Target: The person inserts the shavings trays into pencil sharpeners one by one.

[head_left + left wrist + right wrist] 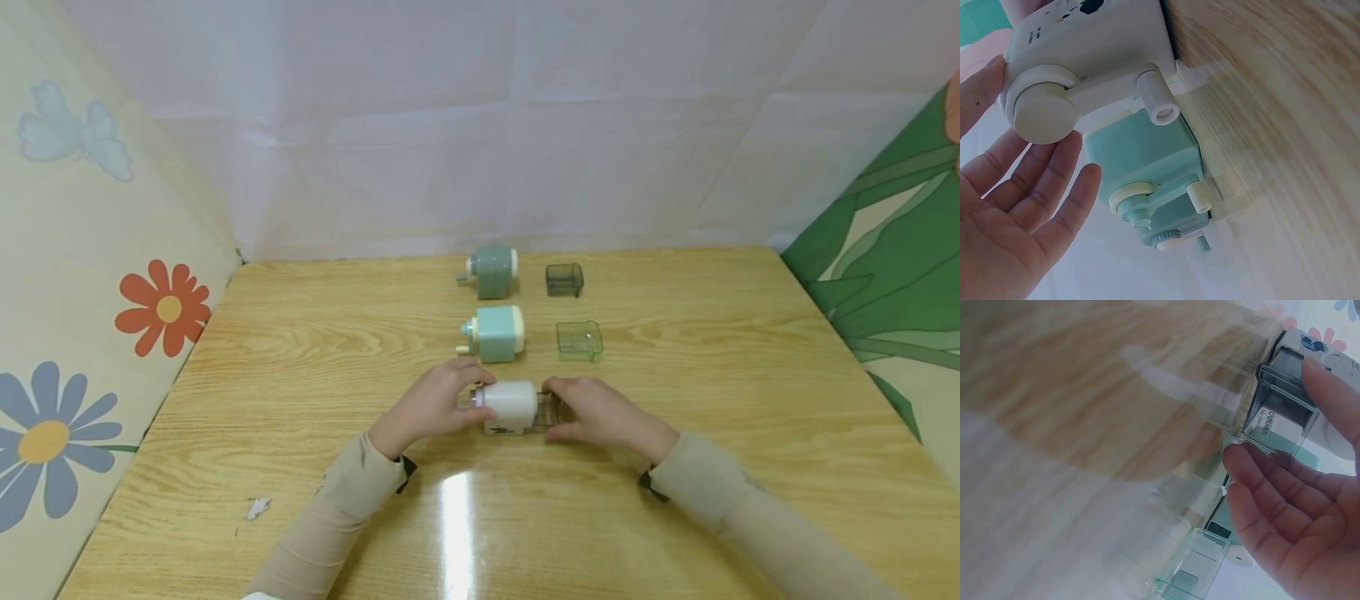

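A white crank pencil sharpener (510, 402) stands nearest the person in the head view. My left hand (442, 400) grips its crank end, thumb on the near side and fingers on the far side. In the left wrist view, the white crank handle (1159, 99) juts out beyond that hand. At the sharpener's other end, a clear smoky shavings drawer (547, 410) sticks partly out of the body. My right hand (600, 412) pinches this drawer between thumb and fingers. The right wrist view shows the drawer (1282, 403) close over the tabletop, still lined up with the sharpener.
Behind stand a light teal sharpener (497, 333) and a darker green sharpener (492, 272). To their right lie a clear green drawer (579, 342) and a dark smoky drawer (564, 280). Decorated panels flank the wooden table (337, 333); a white sheet (487, 125) hangs behind.
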The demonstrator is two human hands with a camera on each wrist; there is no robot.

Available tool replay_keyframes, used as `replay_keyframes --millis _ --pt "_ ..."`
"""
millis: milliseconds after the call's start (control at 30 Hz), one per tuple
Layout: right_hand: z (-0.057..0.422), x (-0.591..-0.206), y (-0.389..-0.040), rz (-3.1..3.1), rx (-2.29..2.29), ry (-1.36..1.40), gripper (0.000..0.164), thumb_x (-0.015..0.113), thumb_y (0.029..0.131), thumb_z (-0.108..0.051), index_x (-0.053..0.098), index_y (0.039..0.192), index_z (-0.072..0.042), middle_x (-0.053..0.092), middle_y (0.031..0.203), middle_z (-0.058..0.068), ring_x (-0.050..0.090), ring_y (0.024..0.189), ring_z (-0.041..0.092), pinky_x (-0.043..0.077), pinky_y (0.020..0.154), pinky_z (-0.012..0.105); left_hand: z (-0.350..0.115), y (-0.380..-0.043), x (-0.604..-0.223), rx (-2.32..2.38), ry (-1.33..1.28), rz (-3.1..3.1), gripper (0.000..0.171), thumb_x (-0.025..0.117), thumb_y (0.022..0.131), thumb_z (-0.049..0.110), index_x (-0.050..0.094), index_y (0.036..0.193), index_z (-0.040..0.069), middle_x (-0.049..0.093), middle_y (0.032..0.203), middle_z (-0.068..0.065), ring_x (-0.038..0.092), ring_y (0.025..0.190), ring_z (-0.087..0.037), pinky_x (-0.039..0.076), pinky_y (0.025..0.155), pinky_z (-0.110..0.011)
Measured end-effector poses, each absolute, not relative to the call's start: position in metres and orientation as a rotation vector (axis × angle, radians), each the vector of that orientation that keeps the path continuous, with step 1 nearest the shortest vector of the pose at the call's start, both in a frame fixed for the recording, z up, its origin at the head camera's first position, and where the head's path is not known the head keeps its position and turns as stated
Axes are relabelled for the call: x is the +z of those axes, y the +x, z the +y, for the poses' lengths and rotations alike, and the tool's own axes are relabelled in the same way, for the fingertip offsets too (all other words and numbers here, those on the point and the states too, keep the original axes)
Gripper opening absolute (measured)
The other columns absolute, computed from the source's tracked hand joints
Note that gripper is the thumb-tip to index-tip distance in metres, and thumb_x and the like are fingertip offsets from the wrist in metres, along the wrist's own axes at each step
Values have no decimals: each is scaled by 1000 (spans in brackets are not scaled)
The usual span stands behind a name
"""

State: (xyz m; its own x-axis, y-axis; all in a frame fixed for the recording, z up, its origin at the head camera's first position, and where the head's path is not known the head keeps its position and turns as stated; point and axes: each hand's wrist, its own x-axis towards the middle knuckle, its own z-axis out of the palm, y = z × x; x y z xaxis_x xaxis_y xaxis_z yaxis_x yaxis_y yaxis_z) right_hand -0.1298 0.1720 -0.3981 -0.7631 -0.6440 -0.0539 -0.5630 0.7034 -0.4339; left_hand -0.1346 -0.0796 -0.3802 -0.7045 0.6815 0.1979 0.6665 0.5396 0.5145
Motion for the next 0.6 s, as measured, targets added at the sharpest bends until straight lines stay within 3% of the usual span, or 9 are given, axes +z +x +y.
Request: replay_keyframes --millis 600 --pt "166 -399 -131 2693 -632 -991 58 78 71 -32 57 111 4 64 91 7 55 72 9 47 61 22 -80 -135 -382 918 1211 2724 36 75 76 23 64 104 2 62 101 -7 59 88 -16 51 75 -26"
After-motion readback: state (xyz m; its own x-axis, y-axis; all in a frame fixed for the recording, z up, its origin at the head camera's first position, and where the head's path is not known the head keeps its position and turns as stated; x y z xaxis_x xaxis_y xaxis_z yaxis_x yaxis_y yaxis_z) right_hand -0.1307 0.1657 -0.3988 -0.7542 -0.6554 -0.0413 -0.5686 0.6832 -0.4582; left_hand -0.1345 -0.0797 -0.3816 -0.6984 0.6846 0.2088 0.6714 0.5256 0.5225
